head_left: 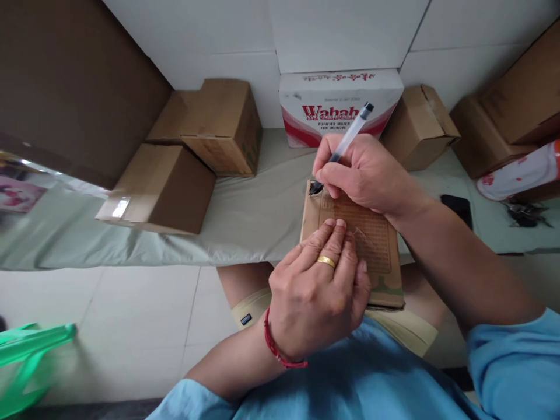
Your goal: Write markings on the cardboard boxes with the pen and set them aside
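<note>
My right hand [365, 175] grips a pen [351, 135] with a clear barrel and a dark cap end. Its lower end points at the far left corner of a small brown cardboard box [380, 248], where a dark, ragged-edged patch [315, 188] shows. Whether the tip touches the box is hidden by my fingers. My left hand [317, 283] lies flat on the box's top face, fingers stretched out side by side, with a gold ring and a red wrist cord. Printed text covers part of that face.
Brown cardboard boxes [161, 184] stand to the left on the cloth-covered table [245, 216]. A white-and-red Wahaha carton [291, 108] is against the wall. To the right are another box [415, 131], a black phone-like object [456, 210], keys [527, 214] and a red-and-white cylinder [520, 172].
</note>
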Tool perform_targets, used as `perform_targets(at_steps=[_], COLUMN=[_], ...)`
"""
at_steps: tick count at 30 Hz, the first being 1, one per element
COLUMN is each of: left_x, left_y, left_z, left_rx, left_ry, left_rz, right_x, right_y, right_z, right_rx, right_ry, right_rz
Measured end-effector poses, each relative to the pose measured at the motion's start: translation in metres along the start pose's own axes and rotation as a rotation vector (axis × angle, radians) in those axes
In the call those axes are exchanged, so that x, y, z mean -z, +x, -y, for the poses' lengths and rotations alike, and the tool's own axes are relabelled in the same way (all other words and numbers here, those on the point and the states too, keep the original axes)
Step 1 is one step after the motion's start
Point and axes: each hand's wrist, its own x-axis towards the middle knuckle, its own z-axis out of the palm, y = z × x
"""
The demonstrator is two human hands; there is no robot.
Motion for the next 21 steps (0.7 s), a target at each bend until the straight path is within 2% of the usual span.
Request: perform_targets(at_steps=[10, 21], left_x=[-0.0001, -0.0008], left_y=[0.0004, -0.0007], left_z=[-0.0002, 0.0002], left_rx=[0.001, 0.002], left_ry=[-0.007, -0.011], left_rz=[-0.012, -0.011], right_x=[-0.0017, -0.0037], right_y=[0.0007, -0.0013], right_z=[0.0037, 0.0049], right_rx=[0.029, -0.013], right_ry=[-0.057, -0.085], right_rz=[-0.058, -0.146])
